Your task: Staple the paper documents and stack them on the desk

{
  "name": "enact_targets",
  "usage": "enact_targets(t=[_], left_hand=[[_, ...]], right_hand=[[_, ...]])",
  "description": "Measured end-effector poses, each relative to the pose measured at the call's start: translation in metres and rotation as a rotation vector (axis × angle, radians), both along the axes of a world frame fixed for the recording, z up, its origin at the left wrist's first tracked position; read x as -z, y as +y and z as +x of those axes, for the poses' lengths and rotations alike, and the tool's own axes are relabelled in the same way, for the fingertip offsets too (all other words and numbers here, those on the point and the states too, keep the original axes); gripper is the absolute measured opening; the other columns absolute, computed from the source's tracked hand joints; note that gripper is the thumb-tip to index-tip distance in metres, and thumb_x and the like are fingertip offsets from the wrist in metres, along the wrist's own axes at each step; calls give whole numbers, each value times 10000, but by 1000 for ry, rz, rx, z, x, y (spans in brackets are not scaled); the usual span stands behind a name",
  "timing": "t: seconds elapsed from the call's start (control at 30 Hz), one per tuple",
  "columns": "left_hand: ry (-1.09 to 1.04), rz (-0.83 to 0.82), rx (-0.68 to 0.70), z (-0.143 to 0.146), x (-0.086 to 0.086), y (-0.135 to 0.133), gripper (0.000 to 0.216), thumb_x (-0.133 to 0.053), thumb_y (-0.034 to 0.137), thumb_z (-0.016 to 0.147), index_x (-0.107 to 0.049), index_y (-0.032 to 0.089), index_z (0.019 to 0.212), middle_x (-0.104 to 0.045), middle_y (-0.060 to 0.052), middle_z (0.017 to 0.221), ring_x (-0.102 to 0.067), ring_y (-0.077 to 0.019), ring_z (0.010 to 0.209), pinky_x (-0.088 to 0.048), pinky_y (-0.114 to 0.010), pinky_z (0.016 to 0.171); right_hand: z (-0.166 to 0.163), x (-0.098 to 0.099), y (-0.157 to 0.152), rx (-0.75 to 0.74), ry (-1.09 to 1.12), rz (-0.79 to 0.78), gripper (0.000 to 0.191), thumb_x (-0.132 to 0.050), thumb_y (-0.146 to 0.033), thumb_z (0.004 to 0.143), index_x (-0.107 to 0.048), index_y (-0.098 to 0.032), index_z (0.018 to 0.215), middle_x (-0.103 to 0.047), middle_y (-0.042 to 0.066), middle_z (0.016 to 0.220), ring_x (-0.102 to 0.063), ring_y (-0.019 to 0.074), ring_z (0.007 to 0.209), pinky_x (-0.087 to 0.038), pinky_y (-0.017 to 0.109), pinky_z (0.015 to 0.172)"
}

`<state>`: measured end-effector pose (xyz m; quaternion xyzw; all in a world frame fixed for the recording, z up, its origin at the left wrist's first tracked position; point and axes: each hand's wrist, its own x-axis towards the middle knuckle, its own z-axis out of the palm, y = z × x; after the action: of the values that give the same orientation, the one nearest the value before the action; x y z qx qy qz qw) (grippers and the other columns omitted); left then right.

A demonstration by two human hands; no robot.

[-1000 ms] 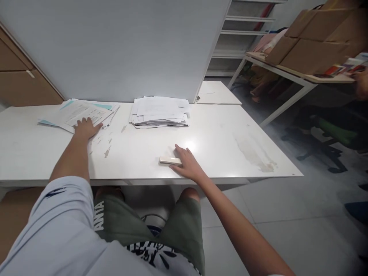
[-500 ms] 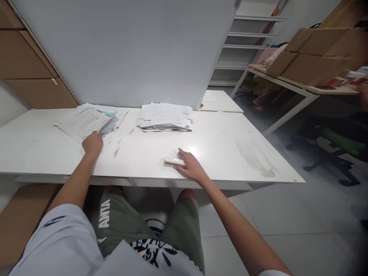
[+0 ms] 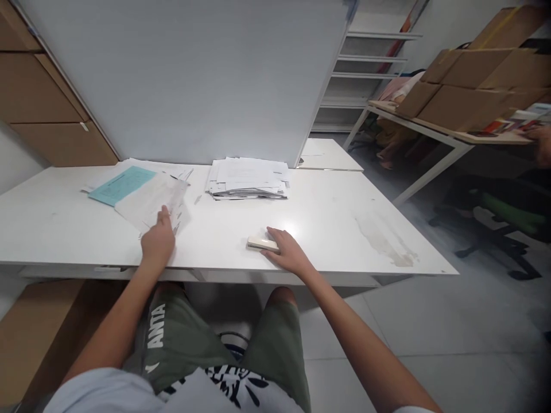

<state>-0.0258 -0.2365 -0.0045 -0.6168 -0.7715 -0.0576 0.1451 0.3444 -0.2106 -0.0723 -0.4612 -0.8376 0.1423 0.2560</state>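
My left hand (image 3: 158,244) is closed on the near edge of a white sheet of paper (image 3: 148,198), blurred by motion. The sheet partly covers a light blue paper (image 3: 124,184), which lies on other loose white sheets at the left of the desk. My right hand (image 3: 286,250) rests on the desk near its front edge, with thumb and fingers around the right end of a cream stapler (image 3: 262,244). The stapler lies flat, and its right end is hidden by the hand. Behind the hands sits a thick stack of papers (image 3: 248,178).
The white desk (image 3: 327,229) backs onto a grey partition (image 3: 193,80). Cardboard boxes (image 3: 47,92) are stacked at the left. Across the aisle, another table (image 3: 430,126) carries more boxes (image 3: 473,103). A person's hand (image 3: 543,143) shows at the far right, above a dark wheeled chair (image 3: 495,229).
My left hand has drawn the white sheet to the right and toward me, uncovering the light blue paper. My right hand stays on the stapler.
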Motion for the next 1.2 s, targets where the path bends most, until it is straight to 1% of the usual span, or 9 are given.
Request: enact_targets(t=[0.1,0.17,0.27,0.33,0.47,0.67,0.87,1.0,1.2], left_hand=[[-10,-111,181,52,-4,-31,700,-298,138,889,-179,-7,1563,-434,-306,1472,-613,-376,1103,-526,-455,787],[-79,-296,422,79,-10,-45,752,-362,221,911,-90,82,1598,-382,-234,1540,-502,-370,1291,-497,-454,938],[-211,-554,841,95,-16,-60,913,-482,481,917,77,245,1599,-164,-118,1655,-306,-331,1461,-400,-423,1095],[-230,-608,975,92,-14,-66,929,-512,573,899,44,317,1598,-54,-66,1675,-192,-338,1507,-306,-452,1164],[-116,-590,951,65,8,-72,845,-539,591,892,-141,343,1594,-67,-56,1672,-89,-381,1521,-96,-558,1209],[-32,-491,933,51,43,-70,924,-644,530,839,-167,297,1596,-83,-61,1671,-62,-373,1525,-87,-523,1223],[-15,-341,919,66,43,-70,702,-487,314,929,-247,265,1586,-197,-101,1649,-83,-369,1524,-125,-571,1205],[-18,-346,1005,81,43,-85,722,-528,356,913,-253,315,1579,-218,-65,1646,-54,-361,1528,-90,-621,1201],[-66,-210,962,91,58,-90,677,-471,125,896,-349,265,1546,-339,-120,1592,-187,-358,1506,-186,-627,1195]], right_hand=[[2,2,0,-33,18,49,566,-558,-461,910,-465,-198,1402,-570,151,1348,-536,327,1215,-438,511,1039],[3,1,-1,-35,26,75,532,-555,-445,911,-493,-190,1373,-598,155,1270,-563,319,1143,-475,483,972],[4,-1,-3,-14,-1,99,480,-555,-430,911,-547,-167,1312,-635,143,1071,-585,303,989,-499,443,853],[4,-4,-4,-10,-40,110,414,-542,-415,920,-590,-171,1251,-633,132,1005,-576,296,937,-489,431,823],[6,-8,-1,5,-108,115,374,-538,-420,925,-630,-164,1181,-624,134,1020,-553,298,956,-457,428,850],[10,-6,2,23,-135,101,385,-507,-422,934,-620,-157,1190,-609,124,1028,-519,286,960,-427,411,849],[12,-6,-1,27,-130,95,397,-474,-401,949,-587,-156,1240,-595,139,1072,-509,299,996,-438,431,867],[12,-7,-2,38,-118,96,409,-458,-375,952,-551,-166,1291,-595,136,1068,-518,298,987,-451,435,865],[12,-11,-12,-74,-124,230,296,-415,-250,975,-577,-183,1214,-598,139,1259,-517,279,1167,-411,430,977]])
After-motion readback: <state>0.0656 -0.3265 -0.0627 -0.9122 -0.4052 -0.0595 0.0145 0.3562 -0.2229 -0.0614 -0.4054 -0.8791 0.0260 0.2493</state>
